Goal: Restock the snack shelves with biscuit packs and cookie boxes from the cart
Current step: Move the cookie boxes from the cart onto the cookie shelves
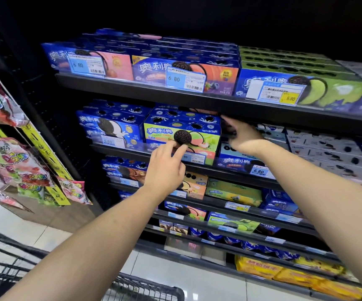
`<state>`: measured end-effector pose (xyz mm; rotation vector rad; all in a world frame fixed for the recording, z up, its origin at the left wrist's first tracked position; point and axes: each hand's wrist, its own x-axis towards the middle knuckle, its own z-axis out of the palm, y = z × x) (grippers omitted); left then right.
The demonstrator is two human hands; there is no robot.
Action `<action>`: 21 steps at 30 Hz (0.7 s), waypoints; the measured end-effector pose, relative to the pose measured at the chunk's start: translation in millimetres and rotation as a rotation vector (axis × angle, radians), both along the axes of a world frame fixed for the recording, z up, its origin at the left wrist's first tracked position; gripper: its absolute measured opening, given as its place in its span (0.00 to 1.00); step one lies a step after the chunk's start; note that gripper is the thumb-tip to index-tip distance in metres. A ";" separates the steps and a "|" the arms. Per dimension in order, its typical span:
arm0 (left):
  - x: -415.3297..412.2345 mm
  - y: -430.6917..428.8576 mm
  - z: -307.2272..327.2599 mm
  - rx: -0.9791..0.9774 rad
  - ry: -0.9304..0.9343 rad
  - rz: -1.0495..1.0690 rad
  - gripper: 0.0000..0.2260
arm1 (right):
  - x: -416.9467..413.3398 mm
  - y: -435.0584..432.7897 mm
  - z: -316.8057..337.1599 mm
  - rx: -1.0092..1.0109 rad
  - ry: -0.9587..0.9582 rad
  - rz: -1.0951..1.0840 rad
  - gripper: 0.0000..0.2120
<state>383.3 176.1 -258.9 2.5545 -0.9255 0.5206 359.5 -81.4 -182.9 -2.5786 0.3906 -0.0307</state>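
Several shelves (pixel 197 95): dark tiers of a snack rack, filling the middle and right of the view, each fronted by a clear lip with price tags.
Top tier: rows of blue cookie boxes (pixel 184 72), pink and purple fronts at left, lime-green fronts at right.
Second tier: blue-and-white boxes at left, a green box (pixel 182 131) in the middle, a lower blue box to its right, white boxes further right.
Lower tiers: more blue, orange and green boxes; yellow packs (pixel 284 272) at the bottom right.
Cart (pixel 132 287): black wire rim at the bottom edge, below the left forearm; its contents are out of sight.
Candy bags (pixel 23 166): hanging on a strip rack at the left edge, well apart from the hands.
Left hand (pixel 165 168): fingers loosely curled, index finger and thumb extended and touching the lower front of the green box at the shelf lip; it pinches nothing that I can make out.
Right hand (pixel 241 135): fingers spread and reaching into the gap just right of the green box, above the lower blue box and under the top tier; the fingertips are dark and blurred, so a grip cannot be told.
Price tag (pixel 185 80): blue, reads 6.80, clipped before the purple-fronted box.
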 end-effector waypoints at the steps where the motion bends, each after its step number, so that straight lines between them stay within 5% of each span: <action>1: -1.4 0.7 1.7 0.000 0.013 0.002 0.20 | -6.0 2.2 -1.3 -0.015 -0.002 -0.021 0.40; 13: -50.2 75.3 9.7 0.105 0.096 -0.062 0.18 | -113.6 104.7 -13.6 -0.219 -0.094 -0.067 0.28; 21: -92.2 214.6 -42.0 0.255 0.216 0.040 0.19 | -126.4 252.4 -99.8 -0.212 -0.023 0.192 0.25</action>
